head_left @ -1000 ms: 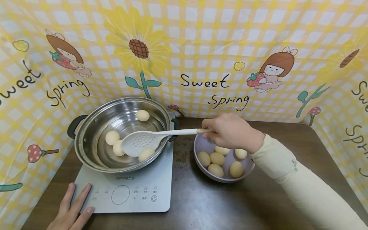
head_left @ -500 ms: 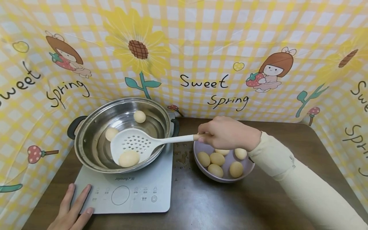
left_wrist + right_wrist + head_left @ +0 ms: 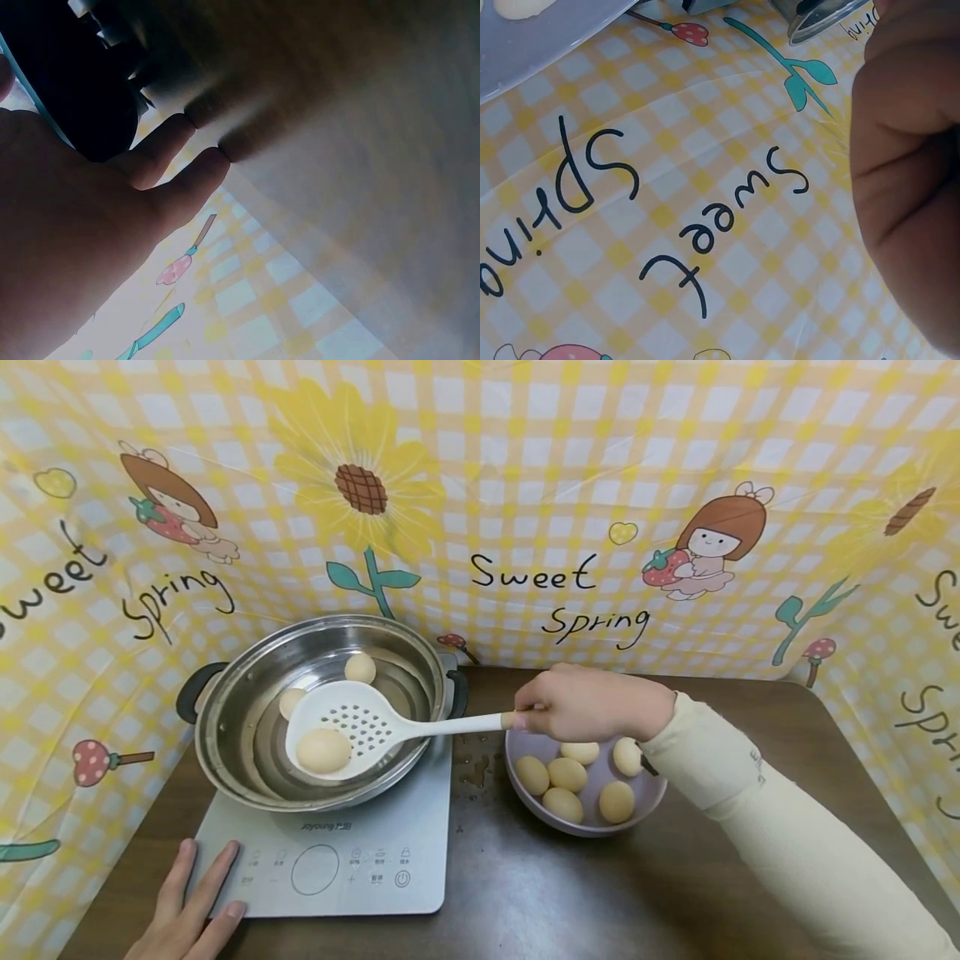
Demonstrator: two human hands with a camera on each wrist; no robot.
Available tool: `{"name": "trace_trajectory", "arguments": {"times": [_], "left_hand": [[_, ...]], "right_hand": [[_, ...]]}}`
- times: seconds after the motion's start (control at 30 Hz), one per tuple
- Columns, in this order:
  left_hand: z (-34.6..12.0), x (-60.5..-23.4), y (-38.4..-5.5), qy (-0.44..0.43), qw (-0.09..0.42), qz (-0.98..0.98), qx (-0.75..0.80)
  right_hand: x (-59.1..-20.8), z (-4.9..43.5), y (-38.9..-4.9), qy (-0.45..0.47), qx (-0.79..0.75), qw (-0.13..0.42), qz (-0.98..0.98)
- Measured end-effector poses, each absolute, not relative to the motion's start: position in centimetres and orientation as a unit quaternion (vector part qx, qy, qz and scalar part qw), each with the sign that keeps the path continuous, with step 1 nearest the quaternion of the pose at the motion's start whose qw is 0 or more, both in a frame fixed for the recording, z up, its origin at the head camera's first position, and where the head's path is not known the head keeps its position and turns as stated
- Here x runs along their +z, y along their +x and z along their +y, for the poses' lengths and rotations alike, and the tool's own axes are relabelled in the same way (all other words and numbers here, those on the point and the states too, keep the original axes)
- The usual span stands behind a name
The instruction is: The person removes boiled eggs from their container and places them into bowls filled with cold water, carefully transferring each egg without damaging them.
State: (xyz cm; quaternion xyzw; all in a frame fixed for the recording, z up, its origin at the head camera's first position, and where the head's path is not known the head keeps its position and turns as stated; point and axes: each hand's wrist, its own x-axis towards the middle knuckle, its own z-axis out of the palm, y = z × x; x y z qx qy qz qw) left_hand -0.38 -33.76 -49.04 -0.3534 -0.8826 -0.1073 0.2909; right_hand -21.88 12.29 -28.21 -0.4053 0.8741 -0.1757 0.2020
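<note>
My right hand [image 3: 588,702] grips the handle end of a white slotted spoon [image 3: 360,702], reaching over the purple bowl. In the spoon's perforated head, over the steel pot [image 3: 247,768], lies one egg [image 3: 324,751]. Two more eggs show inside the pot: one egg [image 3: 360,667] toward the back, another egg [image 3: 291,702] partly hidden behind the spoon. With fingers spread, my left hand [image 3: 187,906] rests at the front left corner of the white induction cooker [image 3: 315,893]. The right wrist view shows only part of the right hand [image 3: 915,165] at its edge.
Right of the cooker stands the purple bowl [image 3: 585,828] holding several eggs [image 3: 566,774]. Drops of water [image 3: 474,770] lie on the brown table [image 3: 510,893] between them. Black handles [image 3: 197,693] stick out from the pot's sides. A yellow checked cloth [image 3: 525,468] surrounds the table.
The spoon has moved left in the pot and levelled out, with an egg now lying in its head. The egg at the back has shifted slightly left. My left hand stays put.
</note>
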Motion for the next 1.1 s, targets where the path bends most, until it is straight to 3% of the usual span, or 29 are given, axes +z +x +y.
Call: {"name": "trace_trajectory", "arguments": {"times": [0.43, 1.1], "left_hand": [[-33.4, -49.2, -0.3, -0.363, 0.299, -0.871, -0.142], [-33.3, -48.4, 0.0, -0.338, 0.274, -0.893, -0.116]], "right_hand": [[-27.9, 12.5, -22.0, -0.372, -0.193, 0.233, 0.877], [-27.3, 14.2, -22.5, -0.380, -0.185, 0.223, 0.878]]}}
